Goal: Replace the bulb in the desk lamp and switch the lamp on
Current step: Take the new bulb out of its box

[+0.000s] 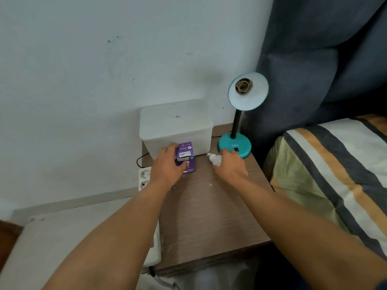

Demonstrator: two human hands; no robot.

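Note:
A teal desk lamp (234,145) stands at the back right of the wooden bedside table (209,216). Its shade (248,92) is tilted towards me and the socket inside it holds no bulb. My right hand (229,167) grips a white bulb (215,159) just in front of the lamp's base, metal cap pointing left. My left hand (167,164) holds a purple bulb box (186,156) low over the table, beside the white container.
A white lidded plastic container (176,126) sits at the back of the table against the wall. A white power strip (144,177) and a black cord lie left of the table. A bed with a striped cover (335,168) and a dark padded headboard stand to the right.

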